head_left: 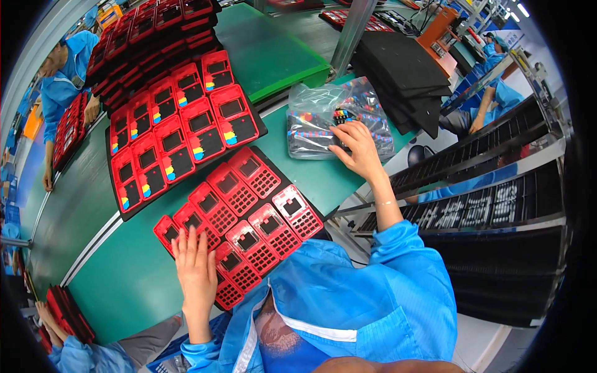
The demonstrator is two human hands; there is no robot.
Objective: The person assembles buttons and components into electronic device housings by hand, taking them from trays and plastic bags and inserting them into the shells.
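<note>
A green worktop (112, 292) spreads beneath the near tray (272, 165), the black one I'm taking as my landmark. Beyond that tray and to its left lies a larger far tray (262, 128) of red housings with colourful corners. The near tray carries two rows of red housings (277, 239), its long axis slanting from the person's left hand up to the right, towards a clear plastic bag (311, 124). That bag lies past the tray's far right end, apart from it. The left hand (196, 267) rests spread and loose over the tray's left end, gripping nothing I can see. The right hand (359, 149), much the nearer to the bag, bends its fingers over it beside a small dark multicoloured piece (343, 115); I can't tell whether those fingers pinch anything.
</note>
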